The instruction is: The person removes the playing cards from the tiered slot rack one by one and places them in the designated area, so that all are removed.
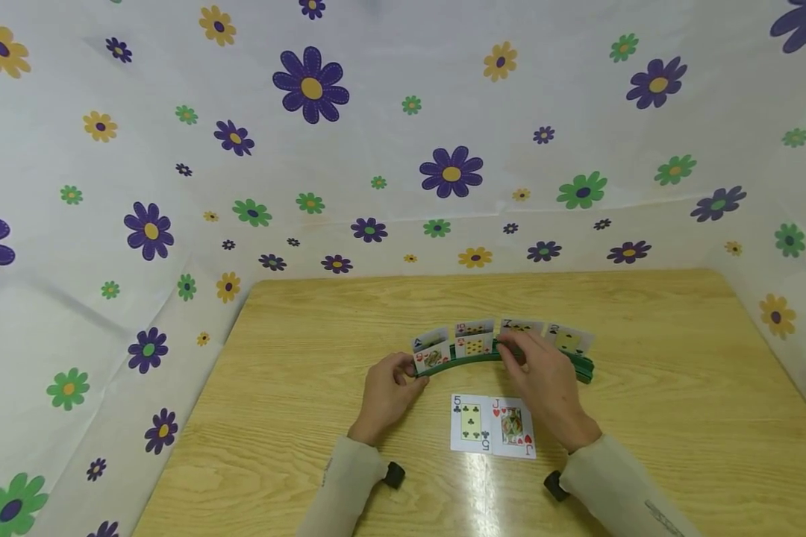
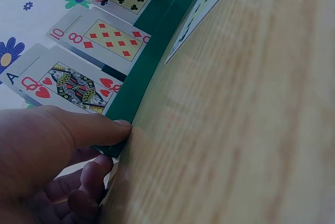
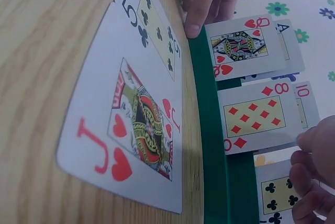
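Observation:
A curved green card holder (image 1: 470,360) stands on the table with playing cards upright in two rows. My left hand (image 1: 387,391) pinches its left end, thumb (image 2: 107,130) on the front face. Close by are the queen of hearts (image 2: 73,85), with an ace behind, and the eight of diamonds (image 3: 256,116), with a ten behind. My right hand (image 1: 544,380) is at the holder's middle, fingers bent, fingertips right by the eight's edge and overlapping the seven of clubs (image 3: 275,198); I cannot tell whether they pinch a card. A two card (image 1: 567,341) stands further right.
In front of the holder, the five of clubs (image 1: 469,423) and jack of hearts (image 1: 513,426) lie face up, side by side. The wooden table (image 1: 295,328) reaches back to a white cloth (image 1: 376,142) printed with flowers.

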